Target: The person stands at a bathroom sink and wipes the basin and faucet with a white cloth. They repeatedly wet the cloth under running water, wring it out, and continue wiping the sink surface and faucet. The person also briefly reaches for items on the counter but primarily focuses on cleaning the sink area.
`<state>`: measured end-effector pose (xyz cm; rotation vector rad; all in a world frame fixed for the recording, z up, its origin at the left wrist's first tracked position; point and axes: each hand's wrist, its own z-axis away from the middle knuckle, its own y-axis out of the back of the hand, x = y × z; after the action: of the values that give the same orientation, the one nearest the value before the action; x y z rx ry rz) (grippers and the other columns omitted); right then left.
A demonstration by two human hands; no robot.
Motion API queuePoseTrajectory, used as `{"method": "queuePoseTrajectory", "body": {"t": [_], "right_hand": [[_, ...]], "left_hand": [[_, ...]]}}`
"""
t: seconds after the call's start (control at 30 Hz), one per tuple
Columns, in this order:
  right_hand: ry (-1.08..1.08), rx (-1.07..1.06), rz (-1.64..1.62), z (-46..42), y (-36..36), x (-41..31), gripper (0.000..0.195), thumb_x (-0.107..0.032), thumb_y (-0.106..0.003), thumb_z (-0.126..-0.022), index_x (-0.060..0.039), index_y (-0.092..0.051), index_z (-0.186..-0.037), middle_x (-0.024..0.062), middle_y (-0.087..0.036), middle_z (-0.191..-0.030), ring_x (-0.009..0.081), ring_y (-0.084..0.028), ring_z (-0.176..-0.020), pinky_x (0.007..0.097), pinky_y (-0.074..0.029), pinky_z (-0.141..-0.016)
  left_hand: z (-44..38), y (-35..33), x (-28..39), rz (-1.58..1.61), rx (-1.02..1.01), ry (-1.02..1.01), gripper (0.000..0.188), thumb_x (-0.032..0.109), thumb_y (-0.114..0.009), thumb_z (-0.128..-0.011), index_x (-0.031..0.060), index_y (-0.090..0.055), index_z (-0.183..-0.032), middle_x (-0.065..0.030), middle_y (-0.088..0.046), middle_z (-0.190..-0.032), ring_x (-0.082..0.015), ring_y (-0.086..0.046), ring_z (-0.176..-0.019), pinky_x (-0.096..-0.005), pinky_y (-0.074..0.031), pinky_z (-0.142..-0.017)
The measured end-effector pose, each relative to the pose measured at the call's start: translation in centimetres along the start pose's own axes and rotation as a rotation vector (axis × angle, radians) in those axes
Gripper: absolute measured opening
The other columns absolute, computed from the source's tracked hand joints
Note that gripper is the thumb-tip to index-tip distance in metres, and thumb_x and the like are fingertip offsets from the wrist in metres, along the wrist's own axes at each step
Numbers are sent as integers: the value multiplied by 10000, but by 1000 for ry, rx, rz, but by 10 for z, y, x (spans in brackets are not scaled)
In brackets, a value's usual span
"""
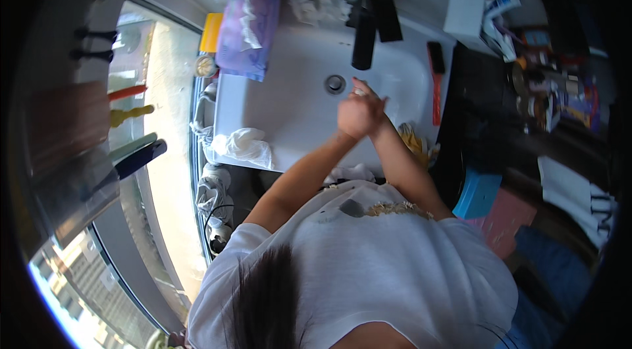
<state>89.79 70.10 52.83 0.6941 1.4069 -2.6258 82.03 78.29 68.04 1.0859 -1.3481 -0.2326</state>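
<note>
Over the white sink basin [296,102], my left hand [358,114] is folded over my right hand [381,108], and the two press together. Fingers point towards the tap, with a small white patch on them that may be a ring or foam. Most of the right hand is hidden under the left. Just beyond the fingertips is the black tap [363,50]; no stream of water can be made out. Left of the hands sits the round metal drain plug [335,84]. A red-handled brush [436,85] lies along the basin's right rim.
A purple tissue pack [249,28] and crumpled white tissue [316,3] rest on the back rim. More tissue [244,146] lies at the front left corner. A yellow cloth [414,144] is beside my right forearm. A white box [464,15] stands back right; a window runs along the left.
</note>
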Motion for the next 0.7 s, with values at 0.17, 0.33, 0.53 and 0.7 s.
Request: {"method": "queuePoseTrajectory", "body": {"t": [0.17, 0.33, 0.53, 0.7], "right_hand": [[-106, 367, -7, 24, -123, -12, 382, -407, -373, -951, -93, -477, -1143, 34, -573, -961, 167, -587, -848, 341, -490, -759], [134, -257, -131, 13, -54, -3, 319, -352, -357, -965, -107, -491, -1119, 61, -579, -1002, 181, -596, -868, 350, -500, -750], [-115, 366, -76, 27, -116, -6, 297, -354, -438, -930, -106, -530, -1064, 58, -606, -957, 201, -617, -838, 379, -514, -744], [18, 338, -50, 50, -102, -48, 232, -323, -686, -802, -146, -584, -911, -7, -597, -831, 141, -585, -774, 322, -475, -683]], "left_hand": [[-24, -15, -47, -71, 29, 315, 357, 329, -535, -867, 76, -610, -628, -118, -594, -645, -334, -584, -624, -415, -462, -545], [1, -4, 18, 43, 223, -102, 376, 338, -510, -882, 71, -616, -639, -131, -606, -676, -333, -598, -650, -424, -465, -554], [-26, -11, -70, 222, -140, 683, 479, 448, -433, -907, 38, -637, -767, -197, -621, -751, -378, -595, -737, -438, -484, -690], [-10, 22, -79, 1589, -256, 1056, 390, 340, -473, -927, -21, -551, -1052, -154, -606, -1010, -284, -603, -910, -394, -486, -828]]}}
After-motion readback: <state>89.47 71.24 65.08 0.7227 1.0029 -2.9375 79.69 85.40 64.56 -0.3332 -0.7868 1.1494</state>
